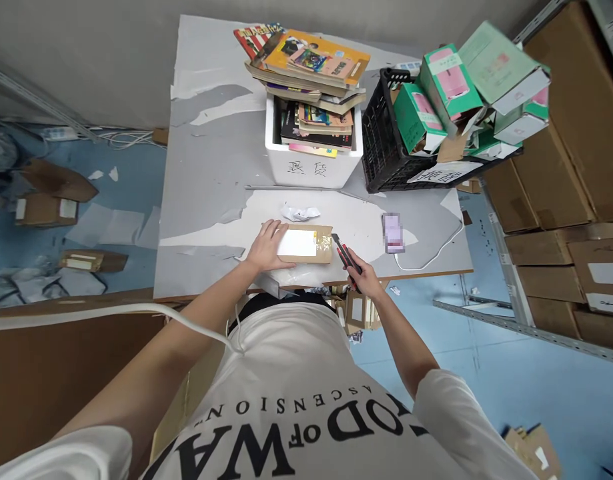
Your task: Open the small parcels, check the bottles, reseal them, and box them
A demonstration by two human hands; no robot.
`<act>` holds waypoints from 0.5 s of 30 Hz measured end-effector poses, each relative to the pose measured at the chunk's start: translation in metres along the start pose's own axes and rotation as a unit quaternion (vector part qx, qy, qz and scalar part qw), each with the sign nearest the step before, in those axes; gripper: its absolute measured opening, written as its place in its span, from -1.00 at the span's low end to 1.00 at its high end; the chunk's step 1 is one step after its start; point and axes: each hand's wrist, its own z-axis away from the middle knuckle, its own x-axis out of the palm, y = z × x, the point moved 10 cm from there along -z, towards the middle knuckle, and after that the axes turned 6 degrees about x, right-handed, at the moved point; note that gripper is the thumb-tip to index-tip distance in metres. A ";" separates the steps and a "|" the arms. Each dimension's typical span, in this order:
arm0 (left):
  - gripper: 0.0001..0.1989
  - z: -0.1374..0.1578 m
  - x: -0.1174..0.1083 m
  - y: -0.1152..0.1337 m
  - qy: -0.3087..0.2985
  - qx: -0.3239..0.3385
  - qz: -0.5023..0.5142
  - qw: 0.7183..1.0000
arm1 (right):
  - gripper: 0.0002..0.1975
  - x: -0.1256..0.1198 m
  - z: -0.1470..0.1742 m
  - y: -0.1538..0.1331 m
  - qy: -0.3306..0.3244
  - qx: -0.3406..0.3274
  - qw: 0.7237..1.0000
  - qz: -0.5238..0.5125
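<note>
A small cardboard box (323, 245) with a white label and shiny tape lies flat near the front edge of the table. My left hand (267, 248) grips its left end, thumb along the near side and fingers at the far corner. In my right hand (365, 275) is a red and black utility knife (347, 257). Its tip points at the box's taped right end, very close to it; whether they touch I cannot tell. Just behind the box lies a crumpled piece of white paper (300, 213).
A white bin (313, 168) heaped with books (316, 60) stands behind the box. Right of it, a black crate (386, 167) overflows with green cartons (449, 80). A phone (393, 233) with a white cable lies to the right. Stacked cardboard boxes (546, 253) fill a rack at right.
</note>
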 end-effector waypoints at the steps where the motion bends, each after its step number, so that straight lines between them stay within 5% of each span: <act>1: 0.14 0.000 0.000 0.000 0.005 -0.001 0.003 1.000 | -0.30 -0.002 0.000 -0.001 -0.009 0.003 1.000 0.010; 11: 0.16 0.002 0.007 -0.003 -0.008 -0.003 -0.002 1.000 | -0.37 0.006 0.025 0.005 -0.127 0.033 0.986 0.104; 15: 0.17 0.003 0.009 -0.006 -0.019 -0.022 0.010 1.000 | -0.37 -0.004 0.041 0.013 -0.104 0.049 0.989 0.097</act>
